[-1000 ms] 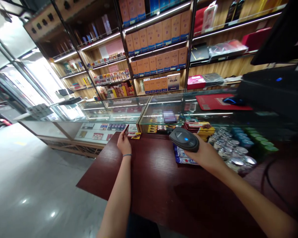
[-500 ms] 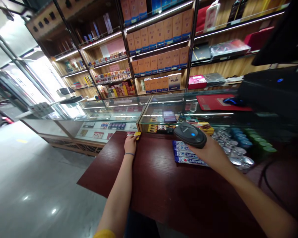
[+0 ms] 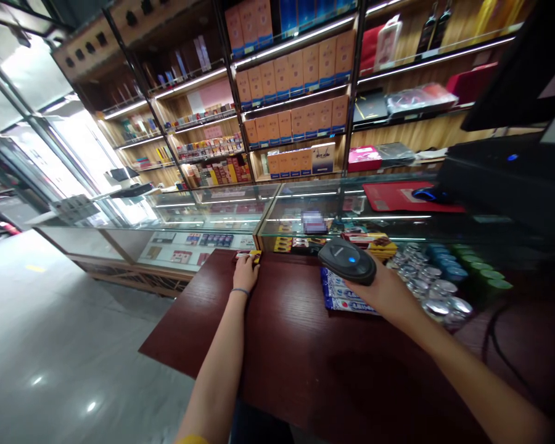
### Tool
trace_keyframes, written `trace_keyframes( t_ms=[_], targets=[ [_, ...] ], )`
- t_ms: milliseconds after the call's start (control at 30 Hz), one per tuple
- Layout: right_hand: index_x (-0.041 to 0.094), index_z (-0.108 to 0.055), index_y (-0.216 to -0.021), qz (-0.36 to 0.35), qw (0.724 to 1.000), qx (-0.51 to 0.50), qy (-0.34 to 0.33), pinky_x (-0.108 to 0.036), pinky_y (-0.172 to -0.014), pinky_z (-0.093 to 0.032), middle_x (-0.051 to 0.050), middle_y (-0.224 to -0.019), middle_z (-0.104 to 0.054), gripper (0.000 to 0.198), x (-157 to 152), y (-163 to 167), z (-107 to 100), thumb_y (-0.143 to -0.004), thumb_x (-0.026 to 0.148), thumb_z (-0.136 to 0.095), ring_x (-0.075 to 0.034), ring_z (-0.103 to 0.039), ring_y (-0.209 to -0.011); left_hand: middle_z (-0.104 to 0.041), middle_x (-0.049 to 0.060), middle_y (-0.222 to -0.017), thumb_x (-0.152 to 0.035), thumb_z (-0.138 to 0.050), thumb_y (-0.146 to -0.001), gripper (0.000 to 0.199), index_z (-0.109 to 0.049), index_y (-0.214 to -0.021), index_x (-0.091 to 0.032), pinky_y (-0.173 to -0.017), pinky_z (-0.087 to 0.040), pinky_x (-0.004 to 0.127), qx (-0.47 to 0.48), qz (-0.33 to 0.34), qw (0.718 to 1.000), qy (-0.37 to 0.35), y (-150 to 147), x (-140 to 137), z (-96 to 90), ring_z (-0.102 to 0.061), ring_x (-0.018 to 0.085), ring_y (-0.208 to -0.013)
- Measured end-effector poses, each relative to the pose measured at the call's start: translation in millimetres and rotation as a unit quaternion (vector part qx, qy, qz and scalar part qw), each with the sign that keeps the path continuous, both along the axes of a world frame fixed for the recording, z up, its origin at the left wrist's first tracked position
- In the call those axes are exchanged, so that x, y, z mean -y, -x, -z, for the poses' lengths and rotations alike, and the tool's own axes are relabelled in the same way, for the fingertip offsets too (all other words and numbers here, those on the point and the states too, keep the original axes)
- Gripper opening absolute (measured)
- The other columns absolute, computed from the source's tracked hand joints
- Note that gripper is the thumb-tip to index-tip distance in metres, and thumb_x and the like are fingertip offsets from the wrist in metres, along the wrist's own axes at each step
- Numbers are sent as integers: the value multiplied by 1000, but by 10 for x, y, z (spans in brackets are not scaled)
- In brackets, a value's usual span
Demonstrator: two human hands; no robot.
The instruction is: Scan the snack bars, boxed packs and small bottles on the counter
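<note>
Nearest the camera, two bare forearms reach out over a dark red wooden tabletop [image 3: 305,370]. The right hand [image 3: 383,290] has its grip closed around a dark grey handheld scanner [image 3: 348,260], held from below with the window and its small blue light turned up and forward, likely so that the reading face is free to be aimed at a pack. Directly under and just beyond that hand lies a stack of blue and white packs [image 3: 340,295], flat on the tabletop and partly hidden by the hand; a cluster of silver-lidded tins [image 3: 432,290] stands just to its right.

The left hand [image 3: 245,273], a thin band at its wrist, lies palm down at the far left edge of the tabletop, fingers pressed on a small red and yellow pack [image 3: 252,254]. Only the pack's far end shows past the fingertips, so the grip reads as flat and resting on it, not wrapped round it; whether a thumb hooks its side cannot be told. That pack is well apart from the scanner, across the width of the tabletop, seemingly parked away from the blue and white stack.

Beyond stand glass display cases [image 3: 213,213] with goods inside, then a red mat [image 3: 398,196] with a mouse, and farthest, lit shelves of orange cartons [image 3: 300,120]
</note>
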State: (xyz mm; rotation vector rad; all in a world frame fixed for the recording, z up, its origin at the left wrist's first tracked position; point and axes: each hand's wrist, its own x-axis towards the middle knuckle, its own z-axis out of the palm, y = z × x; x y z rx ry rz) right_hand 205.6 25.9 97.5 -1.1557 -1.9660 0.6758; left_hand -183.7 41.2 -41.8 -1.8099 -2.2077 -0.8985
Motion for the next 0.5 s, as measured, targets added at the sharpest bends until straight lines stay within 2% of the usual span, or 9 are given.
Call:
trace_keyframes(
  t_ms=[200, 367, 433, 500],
  targets=[
    [26, -58, -110, 5, 1000, 1, -3, -38, -79, -53, -7, -105, -73, 40, -14, -9, -8, -73, 37, -65, -30, -69, -100, -59, 17, -125, -24, -62, -86, 40, -60, -125, -16, -108, -40, 45, -10, 11, 1000, 0, -16, 32, -20, -53, 29, -121],
    [26, -53, -125, 6, 999, -29, -21, -38, -78, -54, -7, -106, -72, 53, -88, -186, -154, -75, 36, -68, -27, -69, -96, -62, 14, -124, -25, -55, -88, 38, -60, -126, -22, -106, -41, 47, -2, 24, 995, -94, -70, 73, -141, -55, 29, -119],
    [26, -53, -126, 18, 999, -30, -17, -36, -73, -54, -6, -103, -72, 55, -125, -318, -259, -75, 38, -69, -25, -70, -87, -64, 14, -119, -28, -52, -90, 34, -62, -122, -22, -104, -43, 45, 8, 37, 990, -136, -138, 86, -219, -57, 30, -115],
    [27, -53, -125, 31, 999, -28, 7, -33, -60, -52, -4, -93, -73, 53, -156, -464, -361, -76, 42, -68, -21, -67, -68, -66, 13, -113, -31, -50, -92, 31, -63, -119, -23, -102, -43, 44, 12, 54, 985, -165, -256, 88, -308, -58, 29, -110]
  ],
)
